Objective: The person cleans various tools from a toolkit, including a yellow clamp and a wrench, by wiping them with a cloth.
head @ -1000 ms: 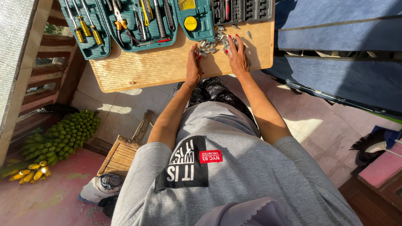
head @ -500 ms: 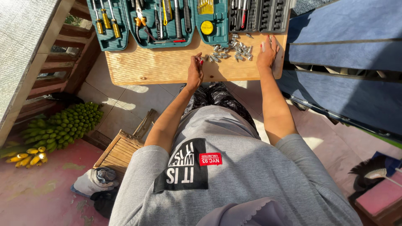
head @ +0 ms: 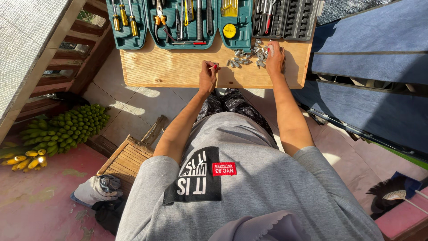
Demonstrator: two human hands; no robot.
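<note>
Two hands work at the far edge of the wooden counter (head: 178, 67), below the open green tool case (head: 178, 27) and its dark socket tray (head: 290, 18). Our right hand (head: 275, 58) rests on the heap of small metal bits (head: 245, 56), fingers curled down among them; we cannot tell whether that grip has closed on one. Our left hand (head: 207, 76) lies just beside the heap, its grip pinched together on what looks like one small bit. To do this well, we judge it best to lift pieces singly so none scatter. They are short, silvery, glinting in sunlight, loosely piled.
</note>
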